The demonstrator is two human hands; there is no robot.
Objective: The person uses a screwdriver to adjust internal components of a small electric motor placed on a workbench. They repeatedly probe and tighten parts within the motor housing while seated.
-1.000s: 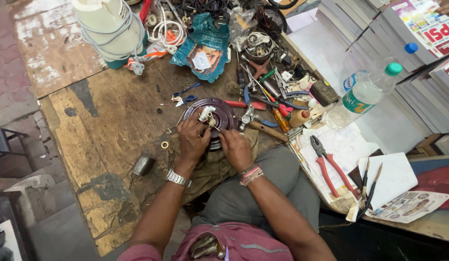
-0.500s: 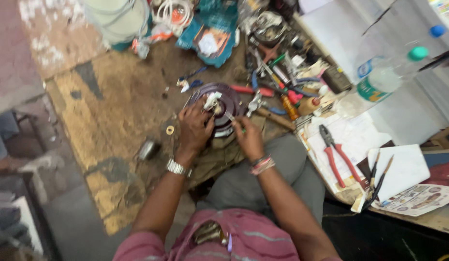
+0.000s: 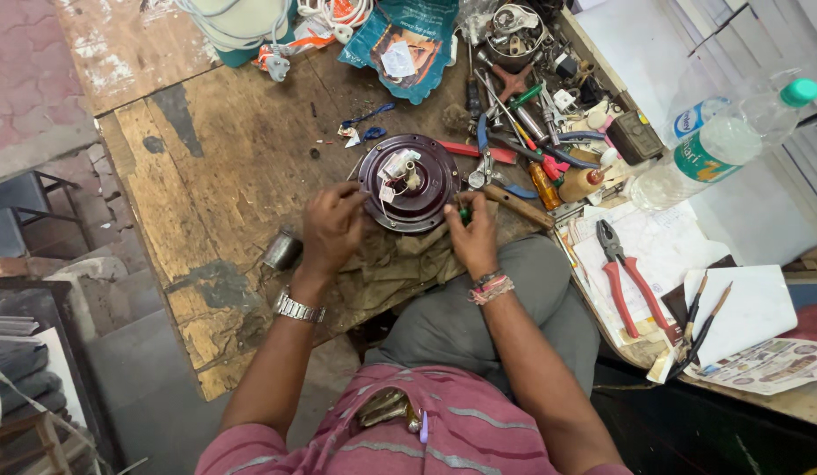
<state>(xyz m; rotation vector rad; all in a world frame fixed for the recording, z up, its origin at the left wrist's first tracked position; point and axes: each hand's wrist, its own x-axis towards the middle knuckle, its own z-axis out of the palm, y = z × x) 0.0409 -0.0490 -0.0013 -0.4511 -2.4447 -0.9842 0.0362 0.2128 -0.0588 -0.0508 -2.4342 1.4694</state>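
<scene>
At the far left of the frame, past the edge of the worn wooden desk [image 3: 206,176], lie grey paving and dark furniture too shadowed to make out. At the upper left a pale round container [image 3: 241,22] wound with white cord is cut off by the top edge. A small grey metal cylinder [image 3: 283,251] lies on the desk just left of the left hand [image 3: 332,227]. That hand, with a metal watch on the wrist, rests on a crumpled khaki cloth [image 3: 399,264] with its fingers curled at the left rim of the dark red round motor housing [image 3: 409,183]; what they pinch is hidden. The housing sits at the centre of the frame, near the desk's front edge, partly on the cloth, with small white tagged parts at its hub.

Above it, at top centre, lies a teal plastic packet [image 3: 408,40] bearing a white square label. The right hand [image 3: 472,236] is closed on a small green-handled tool [image 3: 465,213] at the housing's lower right rim; the tool's tip is hidden.

Right of centre is a jumble of screwdrivers and pliers, hard to separate. Farther right, a clear plastic bottle [image 3: 734,141] with a green cap and a teal-and-white label lies tilted. Below it, red-handled pliers [image 3: 624,273] rest on paper, and at lower right a colourful printed leaflet [image 3: 769,365] lies partly under a white card.
</scene>
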